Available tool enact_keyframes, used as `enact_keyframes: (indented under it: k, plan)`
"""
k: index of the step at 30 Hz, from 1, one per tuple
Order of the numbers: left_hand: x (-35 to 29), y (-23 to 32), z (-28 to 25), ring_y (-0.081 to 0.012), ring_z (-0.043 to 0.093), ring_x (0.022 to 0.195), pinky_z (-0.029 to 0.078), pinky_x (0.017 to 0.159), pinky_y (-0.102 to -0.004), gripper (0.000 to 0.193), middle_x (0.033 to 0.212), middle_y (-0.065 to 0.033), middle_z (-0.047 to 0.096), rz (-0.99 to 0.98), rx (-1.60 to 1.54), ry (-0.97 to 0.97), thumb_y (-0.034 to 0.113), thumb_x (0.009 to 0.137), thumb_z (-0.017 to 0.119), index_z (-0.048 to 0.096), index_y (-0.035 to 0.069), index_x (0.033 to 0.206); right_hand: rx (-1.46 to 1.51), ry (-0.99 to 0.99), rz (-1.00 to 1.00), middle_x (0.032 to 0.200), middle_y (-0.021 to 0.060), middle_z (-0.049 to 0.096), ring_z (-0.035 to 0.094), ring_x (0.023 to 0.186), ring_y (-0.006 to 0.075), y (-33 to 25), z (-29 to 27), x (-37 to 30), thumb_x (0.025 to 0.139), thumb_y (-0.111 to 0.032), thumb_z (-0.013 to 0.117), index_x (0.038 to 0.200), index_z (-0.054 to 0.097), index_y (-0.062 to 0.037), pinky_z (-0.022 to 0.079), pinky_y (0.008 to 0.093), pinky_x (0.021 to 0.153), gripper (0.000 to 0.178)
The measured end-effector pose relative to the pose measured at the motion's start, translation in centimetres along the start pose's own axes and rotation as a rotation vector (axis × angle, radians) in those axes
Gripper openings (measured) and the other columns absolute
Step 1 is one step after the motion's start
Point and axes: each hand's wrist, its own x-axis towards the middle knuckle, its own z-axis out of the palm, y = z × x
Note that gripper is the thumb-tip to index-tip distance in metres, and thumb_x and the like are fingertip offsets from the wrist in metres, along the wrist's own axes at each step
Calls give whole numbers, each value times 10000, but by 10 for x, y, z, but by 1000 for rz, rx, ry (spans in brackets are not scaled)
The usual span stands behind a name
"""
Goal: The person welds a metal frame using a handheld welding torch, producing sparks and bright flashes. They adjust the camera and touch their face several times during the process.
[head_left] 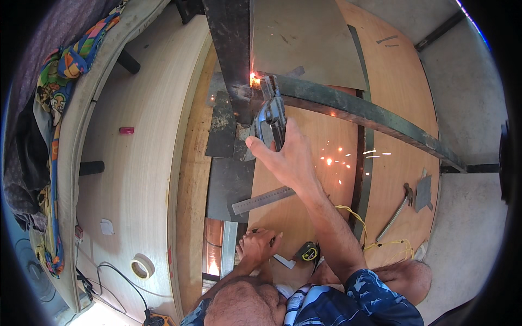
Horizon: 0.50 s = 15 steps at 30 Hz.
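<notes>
Right hand (292, 163): grasping clamp-like tool (273, 106), pointed toward 12 o'clock.
Left hand (258, 245): 6 o'clock; grip cannot be told.
Metal bar (348, 103): orange glow at 12-o'clock end.

At 12 o'clock, the clamp-like hand tool (268, 89) is silver-grey with black and bluish parts, beside an orange-red glow (254, 80). The steel post (225, 32), between 11 and 12, is blackish; the steel beam (337, 100) at 2 is dark green-grey. Orange-white sparks (329, 161) show at 3, a yellow cable (356, 215) at 4, a black-and-yellow tape measure (309, 252) at 5, a silver-grey ruler (262, 200) at 6. The tape roll (135, 268) near 8 is cream. At 10, a cloth (76, 57) bears a multicoloured print; the sleeve (378, 296) near 5 is navy, patterned lighter blue.
</notes>
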Motion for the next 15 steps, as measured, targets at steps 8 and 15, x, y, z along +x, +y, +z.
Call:
enact_keyframes:
  k: [8,15]
  plan:
    - [4,6,-11,-339,736,694,604,699,-496,303,768,-94,749,-34,-82,-47,367,954,743,738,123,774,9,22,-165,832,180,689,712,805,276,0,1,3,848,-451,828,1140,580,102,575,427,718,672]
    - [5,9,-12,-379,688,655,571,663,-518,324,708,-106,699,-42,50,-81,347,927,768,698,102,728,-25,43,-51,674,54,606,624,569,170,-2,-3,-4,841,-395,882,1180,564,55,536,371,559,647]
